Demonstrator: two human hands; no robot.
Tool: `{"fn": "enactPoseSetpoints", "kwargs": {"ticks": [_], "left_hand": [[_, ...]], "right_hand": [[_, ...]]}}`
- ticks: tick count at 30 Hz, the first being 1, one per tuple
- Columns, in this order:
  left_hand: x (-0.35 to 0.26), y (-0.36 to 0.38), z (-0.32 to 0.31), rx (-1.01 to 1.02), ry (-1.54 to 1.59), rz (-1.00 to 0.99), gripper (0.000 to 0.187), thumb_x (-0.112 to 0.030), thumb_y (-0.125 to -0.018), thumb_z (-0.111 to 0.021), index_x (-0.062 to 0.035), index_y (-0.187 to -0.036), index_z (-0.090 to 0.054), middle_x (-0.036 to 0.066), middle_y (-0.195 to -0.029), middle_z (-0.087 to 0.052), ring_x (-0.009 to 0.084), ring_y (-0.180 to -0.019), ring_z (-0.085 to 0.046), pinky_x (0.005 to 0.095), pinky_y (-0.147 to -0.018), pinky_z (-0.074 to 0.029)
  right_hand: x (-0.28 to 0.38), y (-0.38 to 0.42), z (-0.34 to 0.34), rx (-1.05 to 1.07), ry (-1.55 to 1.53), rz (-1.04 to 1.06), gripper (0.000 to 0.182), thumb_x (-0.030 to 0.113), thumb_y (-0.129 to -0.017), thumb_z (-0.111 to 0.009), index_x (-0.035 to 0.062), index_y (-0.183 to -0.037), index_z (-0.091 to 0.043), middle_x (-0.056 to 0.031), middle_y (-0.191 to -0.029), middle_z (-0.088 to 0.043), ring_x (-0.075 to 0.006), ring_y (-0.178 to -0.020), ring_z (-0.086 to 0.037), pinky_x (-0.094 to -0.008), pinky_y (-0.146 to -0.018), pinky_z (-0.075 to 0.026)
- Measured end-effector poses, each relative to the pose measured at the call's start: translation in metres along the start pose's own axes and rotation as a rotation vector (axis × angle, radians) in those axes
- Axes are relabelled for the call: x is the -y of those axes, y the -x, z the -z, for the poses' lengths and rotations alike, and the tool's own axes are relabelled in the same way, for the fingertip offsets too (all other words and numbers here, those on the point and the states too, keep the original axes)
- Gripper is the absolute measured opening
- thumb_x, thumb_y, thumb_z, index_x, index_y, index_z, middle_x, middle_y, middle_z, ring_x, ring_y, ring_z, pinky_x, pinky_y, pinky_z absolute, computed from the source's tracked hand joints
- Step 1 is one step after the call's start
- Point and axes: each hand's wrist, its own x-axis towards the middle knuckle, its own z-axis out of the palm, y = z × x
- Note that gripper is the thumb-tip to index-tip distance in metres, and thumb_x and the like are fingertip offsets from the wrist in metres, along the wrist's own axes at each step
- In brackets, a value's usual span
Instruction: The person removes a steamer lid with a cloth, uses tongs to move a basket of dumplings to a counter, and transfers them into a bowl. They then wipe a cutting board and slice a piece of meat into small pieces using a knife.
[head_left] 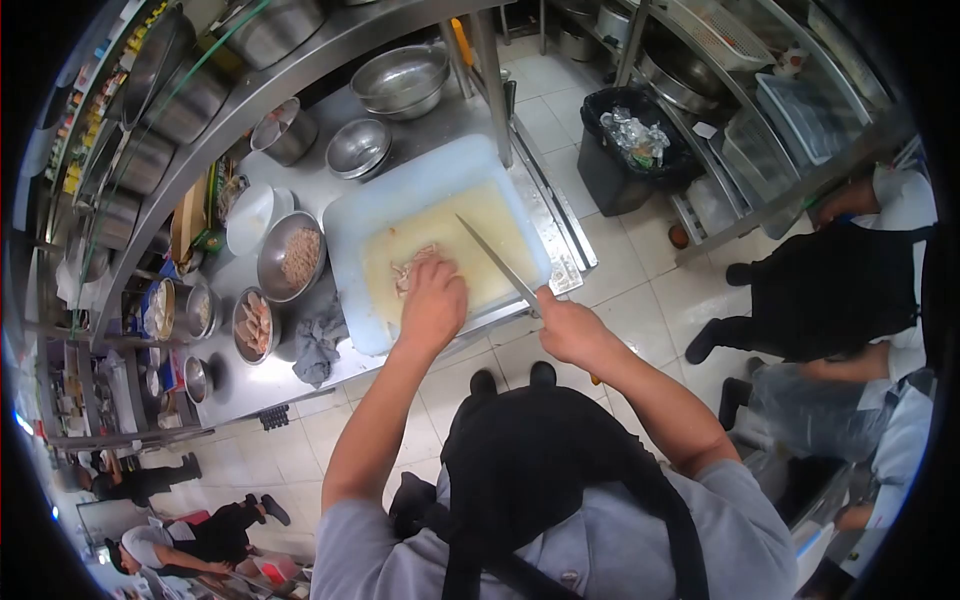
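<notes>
My right hand (575,328) grips the handle of a long kitchen knife (497,262), its blade slanting up and left over the board's right part. My left hand (437,297) is closed over a small heap of pale pinkish sliced meat (405,272), the fingers bent down onto it and partly hiding it. Beneath both lies a yellowish cutting board (490,205) with a larger bluish-white board or tray (345,225) around it. Blade and left hand are apart.
Left of the board stand a steel bowl of minced meat (300,257), a bowl of meat pieces (256,325) and a grey cloth (318,345). Steel bowls (400,80) sit behind. A black bin (625,150) and people in aprons (820,290) are to the right.
</notes>
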Motion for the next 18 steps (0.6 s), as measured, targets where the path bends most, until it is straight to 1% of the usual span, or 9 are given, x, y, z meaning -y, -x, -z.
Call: {"fn": "enactPoseSetpoints", "kwargs": {"ticks": [2, 5, 6, 7, 9, 11, 13, 16, 18], "left_hand": [[0.011, 0.018, 0.016, -0.092, 0.163, 0.195, 0.012, -0.008, -0.083, -0.069, -0.0024, -0.093, -0.067, 0.015, -0.112, -0.060, 0.0376, -0.119, -0.052, 0.0524, -0.107, -0.040], [0.036, 0.031, 0.025, -0.054, 0.170, 0.175, 0.016, -0.007, -0.080, -0.073, -0.0021, -0.094, -0.066, 0.015, -0.114, -0.060, 0.0378, -0.118, -0.053, 0.0506, -0.105, -0.042], [0.042, 0.034, 0.026, -0.046, 0.161, 0.150, 0.031, -0.012, -0.080, -0.076, -0.0026, -0.107, -0.065, 0.017, -0.121, -0.057, 0.0394, -0.121, -0.051, 0.0498, -0.107, -0.042], [0.044, 0.038, 0.025, -0.050, 0.166, 0.150, 0.031, -0.012, -0.080, -0.076, -0.0026, -0.107, -0.065, 0.017, -0.121, -0.057, 0.0394, -0.121, -0.051, 0.0498, -0.107, -0.042], [0.041, 0.040, 0.035, -0.095, 0.187, 0.185, 0.050, -0.016, -0.080, -0.077, -0.0035, -0.124, -0.059, 0.019, -0.131, -0.054, 0.0421, -0.128, -0.047, 0.0506, -0.111, -0.039], [0.051, 0.048, 0.029, -0.061, 0.183, 0.227, 0.057, -0.018, -0.080, -0.078, -0.0036, -0.130, -0.055, 0.019, -0.136, -0.052, 0.0427, -0.131, -0.045, 0.0509, -0.113, -0.038], [0.067, 0.049, 0.019, -0.032, 0.182, 0.266, 0.065, -0.021, -0.080, -0.079, -0.0038, -0.136, -0.052, 0.020, -0.140, -0.050, 0.0432, -0.134, -0.042, 0.0512, -0.114, -0.037], [0.087, 0.037, 0.007, -0.032, 0.210, 0.226, 0.069, -0.024, -0.080, -0.078, -0.0025, -0.140, -0.050, 0.020, -0.146, -0.047, 0.0422, -0.138, -0.040, 0.0519, -0.116, -0.035], [0.087, 0.028, 0.012, 0.015, 0.341, 0.192, 0.072, -0.026, -0.081, -0.076, -0.0017, -0.143, -0.047, 0.020, -0.148, -0.046, 0.0408, -0.140, -0.039, 0.0514, -0.118, -0.033]], "right_hand": [[0.000, 0.001, -0.003, -0.018, -0.003, -0.004, 0.036, -0.002, -0.085, -0.048, -0.0071, -0.120, -0.043, -0.0327, -0.093, -0.067, -0.0491, -0.093, -0.066, -0.0574, -0.085, -0.051], [0.003, -0.001, -0.006, -0.049, 0.051, 0.011, 0.037, -0.002, -0.084, -0.051, -0.0067, -0.121, -0.044, -0.0291, -0.090, -0.068, -0.0473, -0.090, -0.068, -0.0558, -0.081, -0.053], [0.006, -0.005, -0.004, -0.058, 0.124, 0.032, 0.038, -0.001, -0.083, -0.053, -0.0054, -0.120, -0.046, -0.0272, -0.089, -0.069, -0.0459, -0.088, -0.069, -0.0547, -0.079, -0.054], [0.009, -0.010, -0.001, -0.067, 0.194, 0.051, 0.038, 0.000, -0.083, -0.055, -0.0041, -0.119, -0.047, -0.0252, -0.088, -0.070, -0.0445, -0.086, -0.069, -0.0536, -0.076, -0.054], [0.011, -0.027, 0.004, -0.099, 0.264, 0.098, 0.038, 0.001, -0.082, -0.057, -0.0027, -0.119, -0.048, -0.0242, -0.087, -0.070, -0.0434, -0.085, -0.070, -0.0527, -0.075, -0.055], [0.014, -0.043, 0.010, -0.128, 0.337, 0.146, 0.039, 0.002, -0.081, -0.059, -0.0013, -0.118, -0.049, -0.0232, -0.087, -0.070, -0.0423, -0.084, -0.070, -0.0518, -0.073, -0.055], [0.020, -0.054, 0.015, -0.064, 0.408, 0.181, 0.037, 0.003, -0.081, -0.060, -0.0004, -0.116, -0.050, -0.0240, -0.088, -0.070, -0.0425, -0.087, -0.070, -0.0517, -0.074, -0.055], [0.032, -0.047, 0.010, -0.073, 0.290, 0.103, 0.034, 0.003, -0.083, -0.059, -0.0012, -0.115, -0.048, -0.0261, -0.091, -0.070, -0.0442, -0.089, -0.069, -0.0527, -0.078, -0.054], [0.034, -0.037, -0.001, -0.081, 0.212, 0.035, 0.034, 0.004, -0.084, -0.058, -0.0016, -0.115, -0.047, -0.0272, -0.092, -0.069, -0.0451, -0.091, -0.068, -0.0534, -0.080, -0.054]]}}
